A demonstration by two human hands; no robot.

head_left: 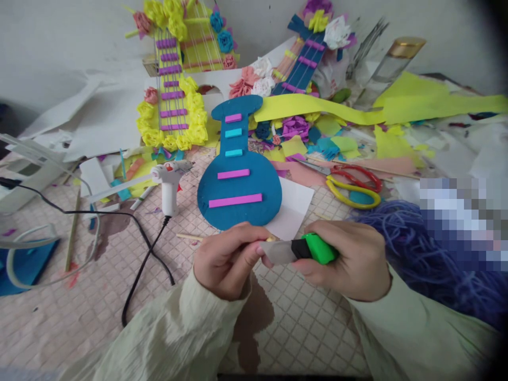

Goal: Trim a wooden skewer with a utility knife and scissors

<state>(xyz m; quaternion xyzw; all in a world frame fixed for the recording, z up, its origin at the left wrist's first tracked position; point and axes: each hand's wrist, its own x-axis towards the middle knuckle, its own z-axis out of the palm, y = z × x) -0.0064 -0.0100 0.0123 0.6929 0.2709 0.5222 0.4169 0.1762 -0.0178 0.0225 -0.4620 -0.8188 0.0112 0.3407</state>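
Observation:
My left hand (228, 259) is closed around a thin wooden stick (189, 236). The stick's far end pokes out to the left, and its pale tip shows between thumb and forefinger. In my right hand (349, 259) is a knife (315, 248) with a green and black handle. Its broad grey blade points left and lies against the stick's tip at my left fingertips. Just beyond both hands lies a blue guitar-shaped cutout (242, 185), with pink and light blue strips fixed across its neck and body.
A white glue gun (170, 185) with a black cord stands at left. Scissors (353, 185) with red and yellow handles lie at right, near a purple string heap (413, 254). Decorated paper guitars (172, 95), a gold-lidded jar (397, 63) and paper scraps (408, 143) fill the back.

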